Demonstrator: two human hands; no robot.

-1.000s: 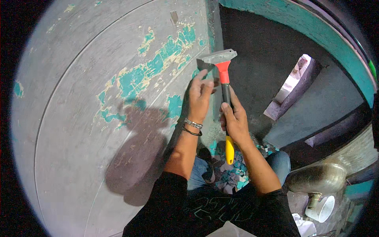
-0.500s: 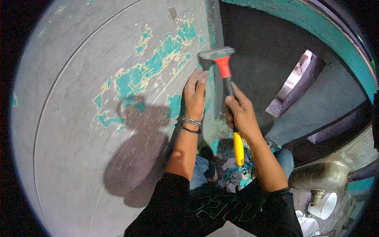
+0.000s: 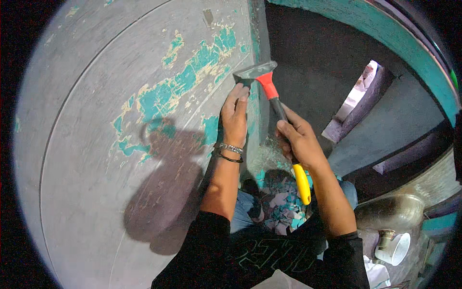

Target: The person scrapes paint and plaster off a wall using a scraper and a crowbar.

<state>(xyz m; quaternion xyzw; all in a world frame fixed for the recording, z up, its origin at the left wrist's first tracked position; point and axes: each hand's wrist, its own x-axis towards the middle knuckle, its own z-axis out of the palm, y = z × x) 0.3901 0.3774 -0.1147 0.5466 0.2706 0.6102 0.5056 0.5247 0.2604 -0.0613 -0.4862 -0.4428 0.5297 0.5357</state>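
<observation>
A long-handled scraper [image 3: 269, 84] is in my right hand [image 3: 301, 143], whose fingers wrap round its dark shaft. It has a wide grey head, a red neck and a yellow handle end. The head is at the corner edge of the wall [image 3: 86, 183]; whether the blade touches the surface I cannot tell. My left hand [image 3: 234, 115] is just below the head's left end, fingers stretched upward along the wall, holding nothing. Bracelets circle that wrist. Patches of turquoise paint [image 3: 161, 98] show through the wall's peeled grey coat, left of my hands.
Loose paint flakes [image 3: 284, 207] litter the floor between my legs. A dark recess with a pale slotted opening [image 3: 353, 103] lies to the right. At the lower right are a metal pot [image 3: 394, 212] and a white bucket [image 3: 399, 249]. My shadow falls on the wall.
The scraper has tilted, its head shifting left and slightly down while the yellow end swings right. My left hand has moved a little left; my right hand keeps its grip.
</observation>
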